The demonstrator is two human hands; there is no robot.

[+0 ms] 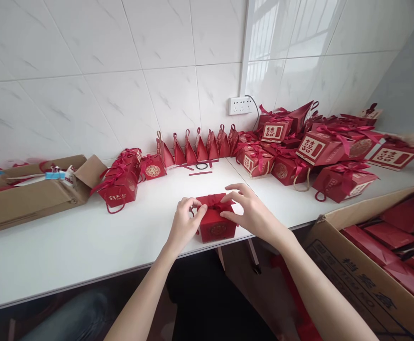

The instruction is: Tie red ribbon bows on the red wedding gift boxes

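A red gift box (217, 228) with a gold round emblem sits near the front edge of the white table. On its top lies a dark red ribbon bow (214, 203). My left hand (186, 218) is at the box's upper left, thumb and forefinger closed on the ribbon's left side. From the right, my right hand (251, 210) reaches over the bow, its thumb and fingers curved and apart around the ribbon's right side. Whether its fingertips touch the ribbon is hard to make out.
Finished-looking red boxes (319, 148) with bows are heaped at the right, more (120, 182) at the left. Several upright pointed red boxes (202, 147) line the wall. A cardboard carton (32, 203) stands left; another (356, 279) with red boxes is at lower right. Ribbon strips (200, 173) lie behind.
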